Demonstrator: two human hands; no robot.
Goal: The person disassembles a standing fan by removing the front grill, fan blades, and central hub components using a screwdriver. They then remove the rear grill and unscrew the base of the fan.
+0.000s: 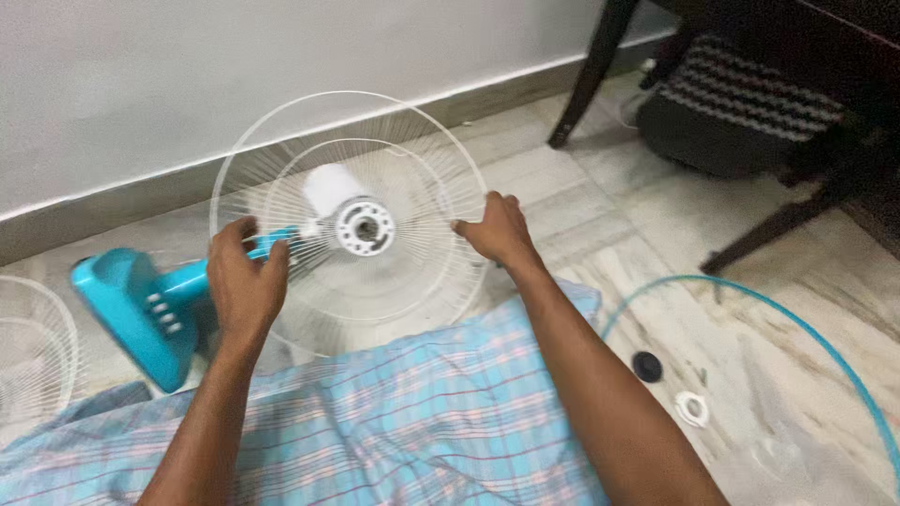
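A white wire fan guard stands on a table fan lying on the floor, its white motor hub at the centre. My left hand grips the guard's left side, over the turquoise neck. My right hand holds the guard's right rim. The fan's turquoise base with a row of buttons lies to the left. My lap, in blue checked cloth, is below the guard.
Another white wire guard lies at the far left. A thin turquoise ring, a black cap and a white nut rest on the marble floor at right. Dark wooden furniture legs and a striped cushion stand behind.
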